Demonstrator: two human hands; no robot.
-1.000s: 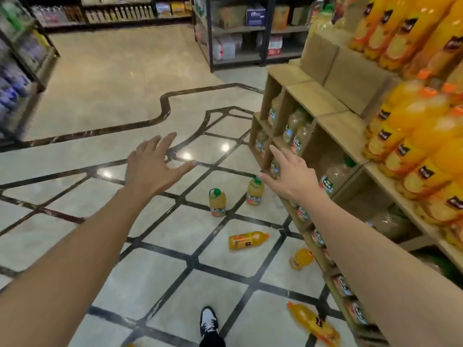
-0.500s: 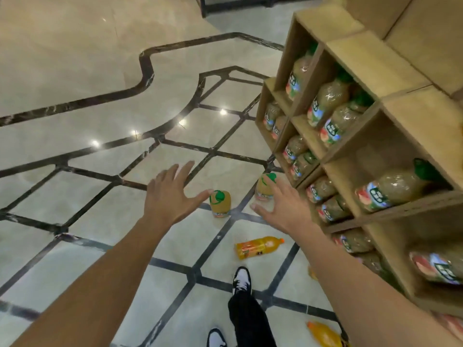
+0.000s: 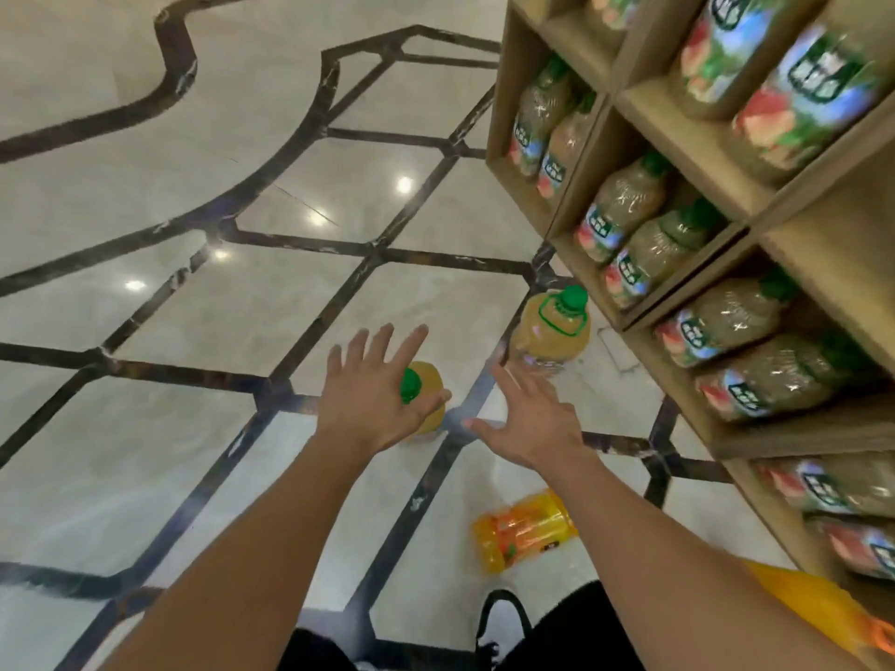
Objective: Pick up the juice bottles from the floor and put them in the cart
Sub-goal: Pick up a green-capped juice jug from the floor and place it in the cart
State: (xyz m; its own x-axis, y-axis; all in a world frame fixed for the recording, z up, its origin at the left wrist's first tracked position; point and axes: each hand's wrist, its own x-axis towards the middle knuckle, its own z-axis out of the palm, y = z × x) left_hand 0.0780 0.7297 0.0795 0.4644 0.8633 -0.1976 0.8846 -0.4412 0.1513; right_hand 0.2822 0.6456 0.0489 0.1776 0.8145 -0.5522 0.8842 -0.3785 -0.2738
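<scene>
Two green-capped juice bottles stand upright on the tiled floor. My left hand (image 3: 375, 394) hovers over the nearer bottle (image 3: 426, 394), fingers spread, thumb against its shoulder, partly hiding it. The farther bottle (image 3: 552, 331) stands just beyond the fingertips of my right hand (image 3: 528, 423), which is spread open and holds nothing. An orange juice bottle (image 3: 525, 527) lies on its side on the floor under my right forearm. Another orange bottle (image 3: 804, 605) shows at the bottom right, half hidden by my arm. No cart is in view.
A wooden shelf unit (image 3: 683, 142) full of green-capped bottles fills the right side, reaching down to the floor. My shoe (image 3: 503, 622) and dark trouser legs are at the bottom edge. Marble floor (image 3: 193, 307) with dark inlay lines stretches left and ahead.
I have bent lower and closer to the floor. Both hands came down toward the two upright bottles; my left hand now covers the nearer one.
</scene>
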